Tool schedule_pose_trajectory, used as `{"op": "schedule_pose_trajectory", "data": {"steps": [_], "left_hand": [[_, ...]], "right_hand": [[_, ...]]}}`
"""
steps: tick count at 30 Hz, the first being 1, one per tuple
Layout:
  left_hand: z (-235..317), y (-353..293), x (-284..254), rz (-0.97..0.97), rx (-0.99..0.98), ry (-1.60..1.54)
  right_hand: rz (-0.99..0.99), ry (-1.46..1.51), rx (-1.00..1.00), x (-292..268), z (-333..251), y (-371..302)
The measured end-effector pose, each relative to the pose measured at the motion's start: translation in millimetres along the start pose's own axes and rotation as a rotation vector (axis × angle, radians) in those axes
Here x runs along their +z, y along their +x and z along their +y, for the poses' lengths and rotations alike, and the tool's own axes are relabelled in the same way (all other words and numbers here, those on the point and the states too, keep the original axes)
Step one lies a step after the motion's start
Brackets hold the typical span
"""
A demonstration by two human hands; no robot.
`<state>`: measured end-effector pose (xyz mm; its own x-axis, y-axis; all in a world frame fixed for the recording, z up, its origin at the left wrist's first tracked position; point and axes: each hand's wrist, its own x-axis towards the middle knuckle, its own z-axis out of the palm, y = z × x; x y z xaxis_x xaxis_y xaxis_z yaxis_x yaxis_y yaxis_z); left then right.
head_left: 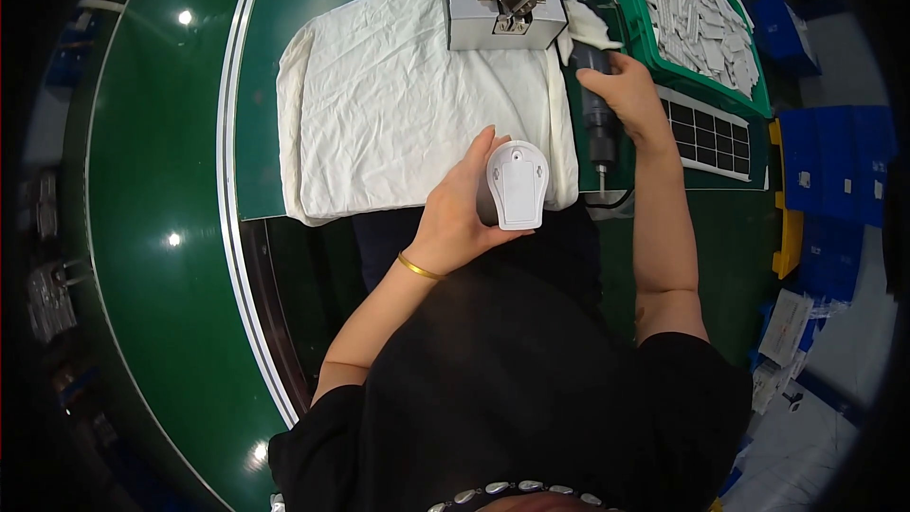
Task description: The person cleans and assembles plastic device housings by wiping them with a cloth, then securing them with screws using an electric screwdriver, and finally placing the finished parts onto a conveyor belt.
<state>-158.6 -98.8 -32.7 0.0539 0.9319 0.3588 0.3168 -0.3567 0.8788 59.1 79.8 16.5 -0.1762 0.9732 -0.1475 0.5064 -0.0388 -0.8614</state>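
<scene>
My left hand [462,209] is closed round a white plastic device housing [518,185], rounded at one end and narrower at the other, with a recessed panel and small screw holes facing up. It is held above the near edge of a white cloth [408,114]. To the right, my right hand [627,95] wraps round a black electric screwdriver [595,100], thumb across its body and bit pointing toward me. Behind the cloth's far edge stands a grey screw feeder [510,0] with a metal mechanism on its front.
A green crate [664,62] full of flat white pieces stands at the far right. Below it lies a sheet of black squares [709,137]. A crumpled white cloth [592,24] sits beside the feeder. Blue bins [829,166] are beyond the table's right side.
</scene>
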Motion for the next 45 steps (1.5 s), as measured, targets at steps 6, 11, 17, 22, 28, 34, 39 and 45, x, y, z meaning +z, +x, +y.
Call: {"op": "schedule_pose_trajectory", "data": {"steps": [6, 11, 17, 22, 28, 34, 39, 45], "left_hand": [[-2.9, 1.3, 0.8, 0.024, 0.064, 0.034], [-5.5, -6.5, -2.9, 0.021, 0.031, 0.034], [-7.0, -7.0, -8.3, -0.044, 0.032, 0.031], [-1.4, -8.1, -13.2, -0.04, 0.012, 0.04], [-6.3, -6.0, -16.7, -0.036, 0.06, 0.082], [-19.5, -3.4, -14.1, 0.008, 0.125, 0.001], [-16.0, -3.6, -17.5, -0.034, 0.23, 0.1], [-21.9, -13.5, -15.6, -0.03, 0.218, 0.136]], "right_hand": [[-0.25, 0.91, 0.071, -19.0, 16.1, -24.1], [-0.49, 1.335, -0.186, -18.4, -13.6, -33.8], [-0.187, 0.951, -0.833, -2.5, -110.1, -1.6], [0.16, 0.808, -0.716, 35.9, -163.2, 9.2], [0.037, 0.528, -0.687, 39.6, -175.6, 26.0], [-0.126, 0.552, -0.745, 55.3, -181.8, 29.1], [0.084, 0.576, -0.759, 65.1, -164.7, 26.3], [-0.152, 0.526, -0.823, 43.7, -132.1, -72.8]]}}
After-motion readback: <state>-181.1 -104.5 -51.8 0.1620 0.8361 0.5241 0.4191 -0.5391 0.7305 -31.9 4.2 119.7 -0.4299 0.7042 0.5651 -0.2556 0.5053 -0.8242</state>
